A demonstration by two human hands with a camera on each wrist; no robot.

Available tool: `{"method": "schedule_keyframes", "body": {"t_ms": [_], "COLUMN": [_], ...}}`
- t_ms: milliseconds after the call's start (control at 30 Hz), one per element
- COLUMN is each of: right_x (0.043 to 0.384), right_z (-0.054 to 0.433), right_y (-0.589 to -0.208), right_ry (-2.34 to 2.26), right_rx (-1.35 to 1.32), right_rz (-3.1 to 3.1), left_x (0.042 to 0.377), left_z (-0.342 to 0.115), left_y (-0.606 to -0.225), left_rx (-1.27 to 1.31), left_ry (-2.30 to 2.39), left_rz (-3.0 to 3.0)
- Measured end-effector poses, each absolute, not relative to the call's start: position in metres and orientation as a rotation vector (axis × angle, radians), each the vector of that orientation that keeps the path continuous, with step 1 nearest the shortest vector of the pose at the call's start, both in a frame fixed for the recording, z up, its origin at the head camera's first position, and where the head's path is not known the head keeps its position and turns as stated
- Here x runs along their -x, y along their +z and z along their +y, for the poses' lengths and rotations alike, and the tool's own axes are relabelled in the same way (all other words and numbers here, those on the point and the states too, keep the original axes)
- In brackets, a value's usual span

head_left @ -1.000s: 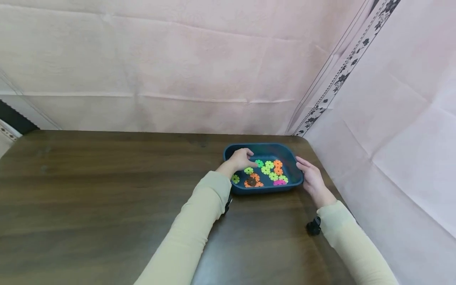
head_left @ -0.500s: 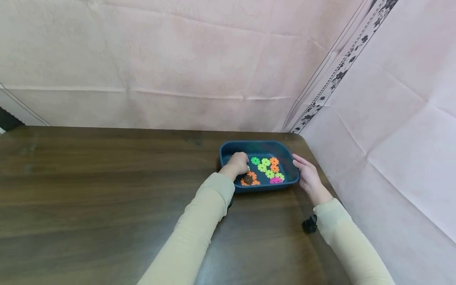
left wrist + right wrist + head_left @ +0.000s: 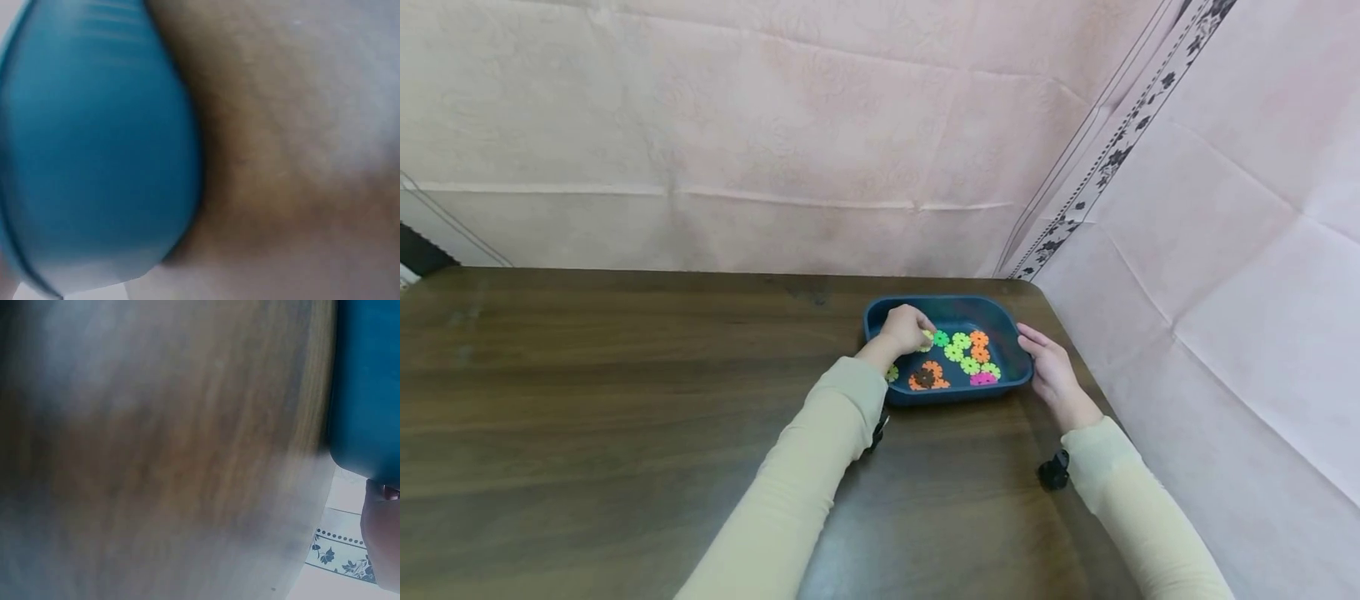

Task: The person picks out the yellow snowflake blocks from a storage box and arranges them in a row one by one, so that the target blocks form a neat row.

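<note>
"Blue tub (image 3: 955, 397): where is it?"

"Near the far right corner of the brown wooden table (image 3: 625, 400), a narrow strip of wood separating it from the far edge. Much wider wood stretches leftward. Pale cloth (image 3: 737, 125) rises beyond the far edge and along the right side."

"And the hands?"

"The left hand (image 3: 906, 330) reaches over the tub's left side, thumb and finger pinching a yellow-green flower piece (image 3: 927, 339) above the floor. The right hand (image 3: 1054, 372) grips the rim at the right end."

"Room inside?"

"Orange pieces (image 3: 979, 339) and others cluster right of centre; a brown piece (image 3: 924, 378) lies among orange near the front wall. Bare floor runs between the groups."
</note>
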State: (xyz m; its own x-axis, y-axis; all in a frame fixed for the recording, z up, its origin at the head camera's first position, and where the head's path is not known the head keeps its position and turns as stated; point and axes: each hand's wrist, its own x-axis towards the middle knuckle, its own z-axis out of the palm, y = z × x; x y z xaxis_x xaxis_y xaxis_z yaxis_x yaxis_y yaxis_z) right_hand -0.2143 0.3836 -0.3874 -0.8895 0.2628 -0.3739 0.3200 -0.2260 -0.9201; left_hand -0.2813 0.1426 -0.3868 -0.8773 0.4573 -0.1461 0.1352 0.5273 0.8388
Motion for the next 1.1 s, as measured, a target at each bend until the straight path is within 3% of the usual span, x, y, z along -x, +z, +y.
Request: {"method": "schedule_keyframes", "body": {"t_ms": [700, 1100], "right_x": [0.213, 0.216], "right_z": [0.363, 0.358], "right_y": [-0.376, -0.384], "right_ry": [-2.236, -2.21], "right_rx": [-0.853, -0.956], "right_rz": [2.029, 2.085], "left_x": [0.293, 0.294], "left_z": [0.087, 0.043], "left_y": [-0.343, -0.338], "left_rx": [-0.359, -0.213], "left_ry": [1.641, 1.761], "left_rz": [2.155, 2.071]}}
